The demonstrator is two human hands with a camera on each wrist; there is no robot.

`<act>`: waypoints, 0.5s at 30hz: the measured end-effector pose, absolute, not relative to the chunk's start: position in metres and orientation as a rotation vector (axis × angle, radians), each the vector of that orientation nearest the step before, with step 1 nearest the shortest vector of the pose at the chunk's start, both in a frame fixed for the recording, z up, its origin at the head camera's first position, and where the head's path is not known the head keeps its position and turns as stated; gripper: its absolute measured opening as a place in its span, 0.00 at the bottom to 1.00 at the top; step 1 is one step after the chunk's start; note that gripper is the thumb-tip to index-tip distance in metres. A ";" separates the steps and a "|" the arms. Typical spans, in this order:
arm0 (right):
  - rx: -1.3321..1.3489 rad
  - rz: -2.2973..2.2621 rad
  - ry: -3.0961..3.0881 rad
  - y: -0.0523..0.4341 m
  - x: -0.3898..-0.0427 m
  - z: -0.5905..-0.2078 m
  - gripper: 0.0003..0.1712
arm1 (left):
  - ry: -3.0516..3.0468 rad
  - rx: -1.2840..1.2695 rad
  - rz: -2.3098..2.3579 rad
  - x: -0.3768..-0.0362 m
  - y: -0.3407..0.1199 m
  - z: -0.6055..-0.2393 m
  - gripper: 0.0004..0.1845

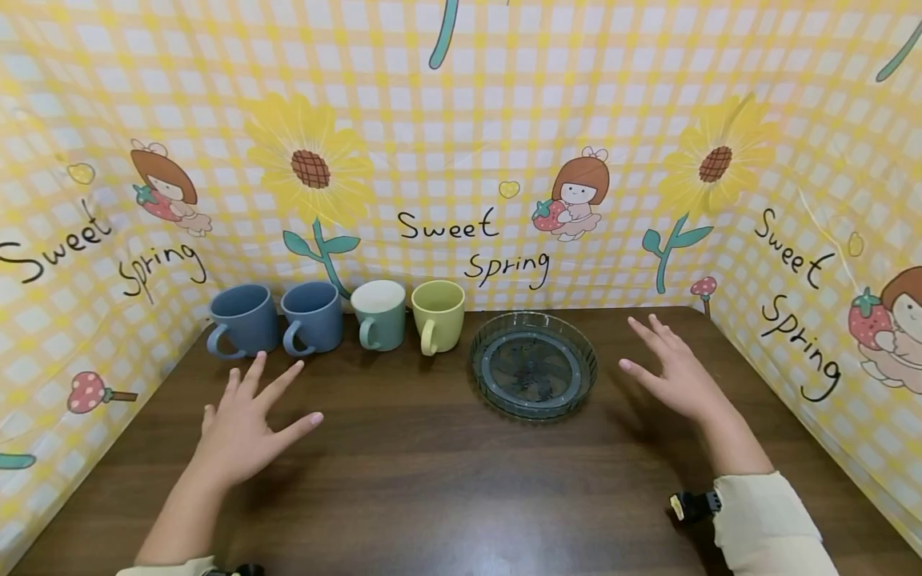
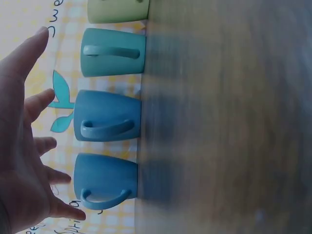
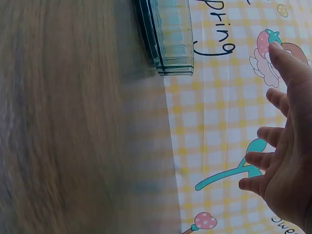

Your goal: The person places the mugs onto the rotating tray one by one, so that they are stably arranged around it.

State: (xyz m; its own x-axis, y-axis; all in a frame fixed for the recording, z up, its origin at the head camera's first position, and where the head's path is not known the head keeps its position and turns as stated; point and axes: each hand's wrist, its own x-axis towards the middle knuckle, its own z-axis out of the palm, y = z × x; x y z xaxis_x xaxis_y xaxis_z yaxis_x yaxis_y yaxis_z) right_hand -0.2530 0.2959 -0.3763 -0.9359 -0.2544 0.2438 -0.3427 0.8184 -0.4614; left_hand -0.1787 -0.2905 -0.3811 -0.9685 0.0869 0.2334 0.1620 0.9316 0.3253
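Observation:
Both hands hover over a dark wooden table (image 1: pixel 432 480) with fingers spread and hold nothing. My left hand (image 1: pixel 248 420) is in front of two blue mugs (image 1: pixel 245 320) (image 1: pixel 313 318). A pale green mug (image 1: pixel 379 314) and a yellow-green mug (image 1: pixel 438 315) continue the row along the back. My right hand (image 1: pixel 673 372) floats just right of a round clear glass dish (image 1: pixel 534 365). The left wrist view shows the spread left hand (image 2: pixel 24 161) near the blue mugs (image 2: pixel 105 180) (image 2: pixel 108 116) and the green mug (image 2: pixel 113 52). The right wrist view has the right hand (image 3: pixel 285 165) and the dish (image 3: pixel 168 36) edge-on.
A yellow checked backdrop (image 1: pixel 461 144) with sunflowers and "Sweet Spring" lettering walls the table at the back and both sides. Each wrist carries a small black strap, and the right arm wears a cream sleeve (image 1: pixel 767 520).

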 end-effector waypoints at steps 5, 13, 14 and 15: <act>0.482 0.808 -2.802 0.295 -0.256 -0.379 0.42 | -2.850 -0.206 -0.575 -0.181 -0.286 -0.382 0.45; 0.478 0.888 -2.764 0.292 -0.260 -0.384 0.44 | -2.775 -0.246 -0.649 -0.183 -0.276 -0.380 0.43; 0.477 0.903 -2.759 0.292 -0.261 -0.385 0.44 | -2.762 -0.249 -0.667 -0.183 -0.275 -0.380 0.43; 0.476 0.917 -2.756 0.292 -0.261 -0.385 0.44 | -2.749 -0.250 -0.689 -0.183 -0.274 -0.380 0.43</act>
State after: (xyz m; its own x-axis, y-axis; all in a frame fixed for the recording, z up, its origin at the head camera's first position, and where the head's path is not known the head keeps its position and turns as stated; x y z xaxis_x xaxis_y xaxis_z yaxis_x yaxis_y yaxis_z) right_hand -0.2608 0.2916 -0.3850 -0.9287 -0.2382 0.2843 -0.3611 0.7560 -0.5460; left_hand -0.1833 -0.2740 -0.3799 -0.9414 0.0955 0.3236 0.2368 0.8702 0.4321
